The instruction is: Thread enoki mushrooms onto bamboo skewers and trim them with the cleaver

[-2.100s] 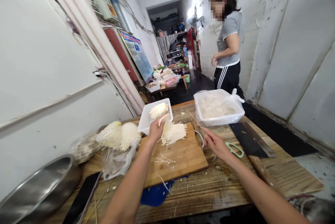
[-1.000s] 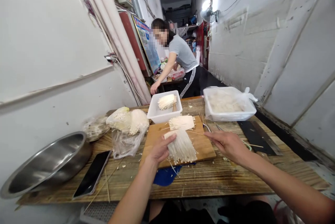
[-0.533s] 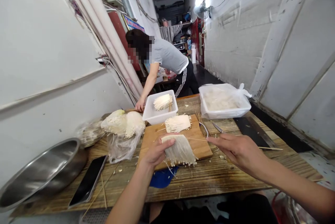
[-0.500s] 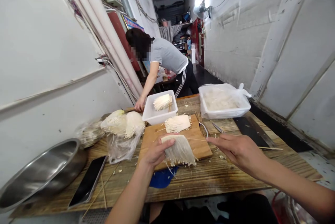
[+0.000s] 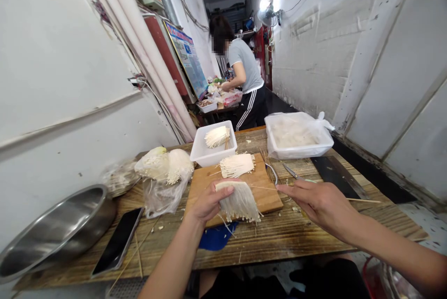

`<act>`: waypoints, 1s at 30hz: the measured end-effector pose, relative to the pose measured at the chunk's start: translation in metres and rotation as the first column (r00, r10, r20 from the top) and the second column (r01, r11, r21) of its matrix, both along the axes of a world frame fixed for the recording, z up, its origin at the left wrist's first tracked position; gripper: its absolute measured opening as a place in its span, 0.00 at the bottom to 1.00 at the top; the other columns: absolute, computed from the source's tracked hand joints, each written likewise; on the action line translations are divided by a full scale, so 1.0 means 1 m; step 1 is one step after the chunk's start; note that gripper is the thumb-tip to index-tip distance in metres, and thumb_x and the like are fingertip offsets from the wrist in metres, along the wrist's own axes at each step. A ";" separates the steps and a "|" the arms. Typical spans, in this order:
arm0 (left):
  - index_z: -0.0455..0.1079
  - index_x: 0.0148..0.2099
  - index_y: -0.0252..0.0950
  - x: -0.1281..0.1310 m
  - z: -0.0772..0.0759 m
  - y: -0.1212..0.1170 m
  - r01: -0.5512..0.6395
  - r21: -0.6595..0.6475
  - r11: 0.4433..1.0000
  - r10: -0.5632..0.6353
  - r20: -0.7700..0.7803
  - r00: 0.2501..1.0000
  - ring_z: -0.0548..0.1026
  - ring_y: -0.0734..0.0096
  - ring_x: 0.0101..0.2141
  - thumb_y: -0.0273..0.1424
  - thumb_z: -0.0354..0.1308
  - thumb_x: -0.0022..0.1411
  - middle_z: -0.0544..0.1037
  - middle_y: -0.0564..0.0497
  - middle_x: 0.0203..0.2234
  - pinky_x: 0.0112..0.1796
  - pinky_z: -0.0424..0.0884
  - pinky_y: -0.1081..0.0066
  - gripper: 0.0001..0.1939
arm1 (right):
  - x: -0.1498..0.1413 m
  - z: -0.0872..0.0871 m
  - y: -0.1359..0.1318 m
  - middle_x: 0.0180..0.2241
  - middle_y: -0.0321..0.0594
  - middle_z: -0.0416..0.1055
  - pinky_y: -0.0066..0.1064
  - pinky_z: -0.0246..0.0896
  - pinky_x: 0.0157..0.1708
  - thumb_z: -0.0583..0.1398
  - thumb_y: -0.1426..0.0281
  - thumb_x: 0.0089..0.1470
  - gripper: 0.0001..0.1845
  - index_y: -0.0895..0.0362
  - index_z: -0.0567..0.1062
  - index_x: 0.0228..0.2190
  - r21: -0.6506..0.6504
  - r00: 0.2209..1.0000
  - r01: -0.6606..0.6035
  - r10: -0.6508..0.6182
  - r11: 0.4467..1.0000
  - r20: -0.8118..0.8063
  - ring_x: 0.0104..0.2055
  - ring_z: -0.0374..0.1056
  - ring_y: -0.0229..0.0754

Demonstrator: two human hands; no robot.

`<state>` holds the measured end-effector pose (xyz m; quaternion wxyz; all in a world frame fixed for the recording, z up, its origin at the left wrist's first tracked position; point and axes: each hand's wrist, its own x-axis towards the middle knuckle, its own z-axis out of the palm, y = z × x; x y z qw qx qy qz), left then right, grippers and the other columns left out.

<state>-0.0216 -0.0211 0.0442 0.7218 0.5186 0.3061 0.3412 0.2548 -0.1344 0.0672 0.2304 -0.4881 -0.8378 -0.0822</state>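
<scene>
My left hand [image 5: 208, 199] is closed on a flat bunch of enoki mushrooms [image 5: 239, 200], thumb on top, its stems and caps fanning downward over the cutting board's near edge. In my right hand [image 5: 319, 199] is a thin wooden skewer [image 5: 261, 187], pinched in the fingers; its front end reaches the bunch and its back end sticks out past the hand. Whether the tip is inside the mushrooms I cannot tell. A second enoki bunch [image 5: 238, 165] lies on the wooden cutting board [image 5: 199, 192] just beyond.
A white tub [image 5: 200, 152] holds skewered enoki. Scissors [image 5: 289, 171] and loose skewers lie right of the board. A bagged tub [image 5: 300, 150] stands back right. Bagged enoki [image 5: 167, 164], a phone [image 5: 118, 241] and a steel basin [image 5: 56, 224] are left. A person [image 5: 244, 66] stands behind.
The person behind has straightened up and moved back from the white tub to a farther table, drawing an arm away. My hands, the enoki and the skewer are almost unmoved.
</scene>
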 end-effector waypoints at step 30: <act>0.79 0.37 0.33 0.010 0.008 -0.011 0.037 0.171 0.985 -0.014 -0.133 0.991 0.77 0.67 0.32 0.34 0.68 0.48 0.82 0.45 0.32 0.34 0.69 0.73 0.13 | 0.002 0.008 -0.011 0.27 0.38 0.73 0.25 0.60 0.23 0.48 0.75 0.61 0.20 0.53 0.73 0.49 -0.053 0.998 -0.057 0.055 0.997 -0.028 0.25 0.70 0.36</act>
